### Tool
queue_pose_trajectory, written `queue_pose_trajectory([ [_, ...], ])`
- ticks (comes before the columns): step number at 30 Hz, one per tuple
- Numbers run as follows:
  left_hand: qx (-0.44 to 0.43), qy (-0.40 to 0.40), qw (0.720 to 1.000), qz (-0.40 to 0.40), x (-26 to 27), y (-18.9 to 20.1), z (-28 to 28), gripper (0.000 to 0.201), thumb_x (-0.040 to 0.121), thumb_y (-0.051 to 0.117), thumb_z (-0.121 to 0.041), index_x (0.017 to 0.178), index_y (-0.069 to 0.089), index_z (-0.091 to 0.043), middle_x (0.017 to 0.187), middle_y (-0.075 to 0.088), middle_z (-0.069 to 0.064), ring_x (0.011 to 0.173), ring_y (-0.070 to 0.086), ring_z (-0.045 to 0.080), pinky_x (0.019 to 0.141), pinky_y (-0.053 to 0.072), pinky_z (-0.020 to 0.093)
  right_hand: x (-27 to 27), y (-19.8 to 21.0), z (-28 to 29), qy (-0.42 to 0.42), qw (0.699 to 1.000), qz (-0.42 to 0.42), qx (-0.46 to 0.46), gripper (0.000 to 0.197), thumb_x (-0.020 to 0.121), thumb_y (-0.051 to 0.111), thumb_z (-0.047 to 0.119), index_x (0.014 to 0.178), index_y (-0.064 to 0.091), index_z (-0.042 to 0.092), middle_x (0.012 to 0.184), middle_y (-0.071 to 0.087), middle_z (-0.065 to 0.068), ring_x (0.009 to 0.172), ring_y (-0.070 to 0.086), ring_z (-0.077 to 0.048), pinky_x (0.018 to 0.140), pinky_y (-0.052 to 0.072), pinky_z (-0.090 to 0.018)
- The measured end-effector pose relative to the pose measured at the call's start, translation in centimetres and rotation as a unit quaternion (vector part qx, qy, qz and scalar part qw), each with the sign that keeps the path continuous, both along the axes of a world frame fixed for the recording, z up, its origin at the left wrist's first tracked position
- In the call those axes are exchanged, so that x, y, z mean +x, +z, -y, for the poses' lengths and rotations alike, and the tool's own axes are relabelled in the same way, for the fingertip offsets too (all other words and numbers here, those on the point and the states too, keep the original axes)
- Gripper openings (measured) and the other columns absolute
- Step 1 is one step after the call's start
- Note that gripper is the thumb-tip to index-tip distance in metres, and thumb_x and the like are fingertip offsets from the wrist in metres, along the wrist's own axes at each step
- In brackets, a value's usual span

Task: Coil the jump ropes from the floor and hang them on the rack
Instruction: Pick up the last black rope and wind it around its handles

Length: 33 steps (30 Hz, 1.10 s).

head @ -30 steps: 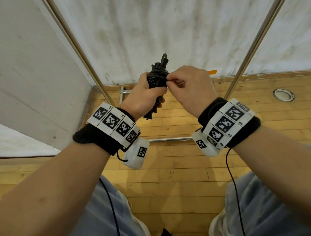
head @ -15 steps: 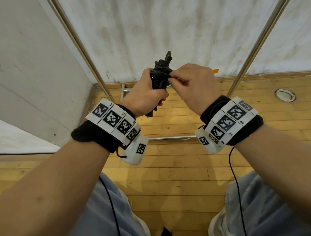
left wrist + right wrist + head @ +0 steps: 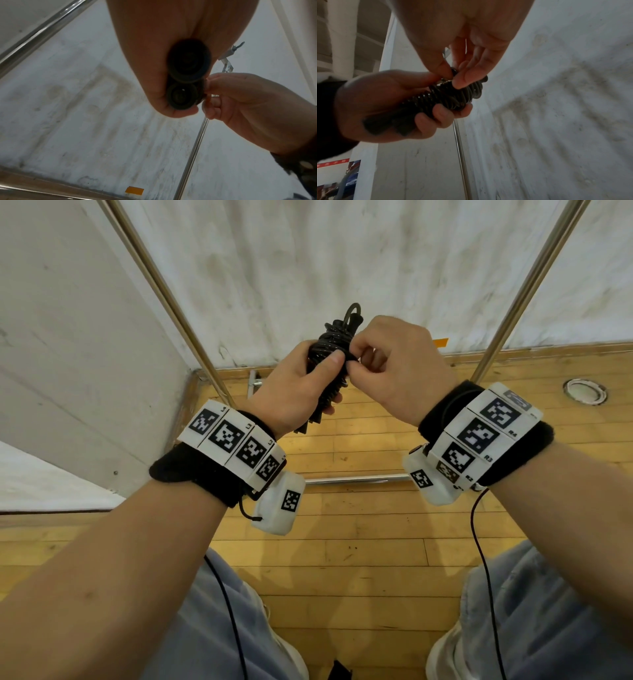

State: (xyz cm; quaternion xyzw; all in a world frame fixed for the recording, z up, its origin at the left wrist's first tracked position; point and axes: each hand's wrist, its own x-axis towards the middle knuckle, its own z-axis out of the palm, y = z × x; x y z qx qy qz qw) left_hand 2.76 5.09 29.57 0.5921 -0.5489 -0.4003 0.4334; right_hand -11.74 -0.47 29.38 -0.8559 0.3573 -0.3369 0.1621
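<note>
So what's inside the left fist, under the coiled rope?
Two black handles side by side, wrapped by the coiled rope; the left hand grips them. Their middles are covered by fingers. The right hand pinches the coil's top.

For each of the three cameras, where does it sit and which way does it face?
Head: on the head, facing down at both forearms; the left hand grips the black coiled jump rope.
Left wrist: under the left hand, facing up at the wall.
Right wrist: under the right hand, whose fingers pinch the rope.
All three views show both hands on the rope.
</note>
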Motion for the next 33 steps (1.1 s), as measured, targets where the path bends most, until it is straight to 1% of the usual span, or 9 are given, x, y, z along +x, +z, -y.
queue_pose_trajectory([
  [3, -0.013, 0.004, 1.000, 0.011, -0.3, -0.2, 0.0, 0.032, 0.101, 0.044, -0.025, 0.125, 0.043, -0.005, 0.092, 0.060, 0.006, 0.070, 0.062, 0.011, 0.063, 0.055, 0.032, -0.1, -0.2, -0.1, -0.003, 1.000, 0.006, -0.001, 0.009, 0.083, 0.061, 0.018, 0.080, 0.062, 0.009, 0.082, 0.049, 0.003, 0.072, 0.047, -0.011, 0.067, 0.038, -0.019],
  [7, 0.005, -0.023, 0.999, -0.049, -0.3, 0.2, -0.1, 0.031, 0.099, 0.048, -0.014, 0.128, 0.041, -0.005, 0.095, 0.059, 0.007, 0.074, 0.062, 0.014, 0.065, 0.054, 0.032, -0.1, -0.2, 0.0, -0.025, 0.999, 0.031, -0.017, 0.010, 0.081, 0.059, 0.018, 0.080, 0.061, 0.008, 0.081, 0.046, 0.004, 0.069, 0.043, -0.010, 0.062, 0.031, -0.011],
  [10, 0.006, -0.008, 0.997, -0.070, -0.1, 0.4, -0.2, 0.035, 0.098, 0.046, -0.006, 0.132, 0.039, -0.002, 0.097, 0.058, 0.009, 0.075, 0.061, 0.016, 0.066, 0.053, 0.031, -0.1, -0.4, -0.3, -0.012, 0.999, 0.049, -0.017, 0.010, 0.083, 0.061, 0.016, 0.085, 0.063, 0.007, 0.086, 0.050, -0.001, 0.071, 0.048, -0.011, 0.064, 0.040, -0.015],
  [15, 0.006, 0.011, 0.996, -0.083, -0.2, 0.4, -0.2, 0.034, 0.097, 0.049, -0.009, 0.129, 0.040, -0.005, 0.095, 0.059, 0.009, 0.078, 0.059, 0.019, 0.069, 0.052, 0.036, 0.0, -0.5, -1.1, 0.026, 0.998, 0.054, -0.007, 0.016, 0.080, 0.068, 0.014, 0.092, 0.066, 0.003, 0.095, 0.056, -0.008, 0.073, 0.060, -0.017, 0.073, 0.055, -0.033],
  [18, 0.028, 0.028, 0.990, -0.137, -0.4, 0.5, -0.1, 0.044, 0.088, 0.051, -0.030, 0.125, 0.045, -0.006, 0.095, 0.061, 0.009, 0.073, 0.061, 0.016, 0.061, 0.052, 0.031, 0.1, -0.3, -1.1, 0.035, 0.998, 0.050, -0.022, 0.015, 0.081, 0.067, 0.012, 0.091, 0.069, 0.001, 0.095, 0.060, -0.014, 0.072, 0.062, -0.024, 0.072, 0.055, -0.040],
  [20, 0.020, 0.053, 0.993, -0.100, -0.8, 0.4, 0.1, 0.043, 0.099, 0.040, -0.039, 0.122, 0.047, -0.004, 0.094, 0.063, 0.009, 0.065, 0.062, 0.012, 0.055, 0.051, 0.028, 0.1, -0.2, -1.3, 0.029, 0.998, 0.040, -0.036, 0.015, 0.081, 0.067, 0.013, 0.088, 0.070, 0.001, 0.093, 0.062, -0.013, 0.070, 0.063, -0.024, 0.070, 0.055, -0.039],
  [23, 0.008, 0.081, 0.995, -0.062, -1.2, 0.0, 0.2, 0.028, 0.102, 0.036, -0.029, 0.115, 0.048, -0.008, 0.090, 0.062, 0.005, 0.056, 0.060, 0.009, 0.050, 0.050, 0.023, 0.3, -0.3, -1.5, -0.005, 0.998, 0.006, -0.055, 0.015, 0.079, 0.066, 0.017, 0.082, 0.068, 0.003, 0.088, 0.062, -0.010, 0.068, 0.061, -0.023, 0.066, 0.053, -0.035],
  [29, 0.030, 0.046, 0.988, -0.144, -1.7, -0.2, 0.1, 0.026, 0.102, 0.037, -0.027, 0.120, 0.045, -0.009, 0.100, 0.062, 0.009, 0.069, 0.065, 0.012, 0.061, 0.057, 0.031, 0.2, -0.3, -1.0, -0.070, 0.994, 0.014, -0.083, 0.012, 0.076, 0.062, 0.016, 0.071, 0.063, 0.005, 0.073, 0.053, -0.003, 0.062, 0.046, -0.014, 0.060, 0.034, -0.021],
  [33, -0.018, 0.068, 0.995, -0.077, -1.4, -0.3, 0.1, 0.018, 0.103, 0.038, -0.023, 0.118, 0.041, -0.013, 0.091, 0.063, -0.001, 0.065, 0.065, 0.006, 0.060, 0.056, 0.028, 0.1, -0.5, -0.9, -0.020, 0.997, 0.065, 0.047, 0.013, 0.080, 0.063, 0.020, 0.085, 0.072, 0.010, 0.089, 0.059, 0.000, 0.072, 0.059, -0.013, 0.072, 0.050, -0.024],
])
